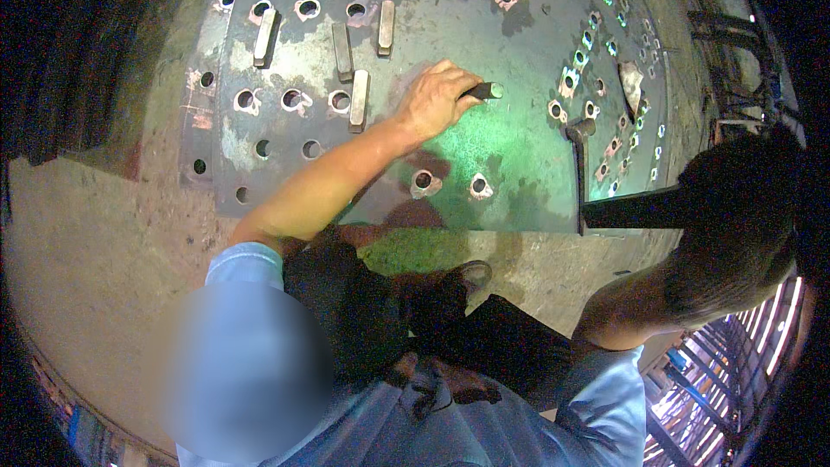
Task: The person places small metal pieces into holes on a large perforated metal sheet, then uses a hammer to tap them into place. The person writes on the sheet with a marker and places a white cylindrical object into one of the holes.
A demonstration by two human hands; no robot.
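Observation:
My left hand (437,99) is closed round a short dark metal bar (489,90), just above a large steel plate (450,26). The bar's end face catches the light, pointing right. Several loose metal bars lie to the left of that hand, among them one bar (359,100) beside a hole. My right arm bends up at the right, and my right hand (735,169) is a dark shape in shadow. From it a dark, straight-edged thing (640,209) sticks out leftward; its kind is unclear. Near its left end a hammer-like tool (580,164) rests on the plate.
Holes with pale, scraped rims, such as this hole (424,182), dot the plate. A whitish crumpled piece (632,89) lies at the plate's right. Dark metal frames (735,52) stand beyond the right edge. Concrete floor (95,251) surrounds the plate.

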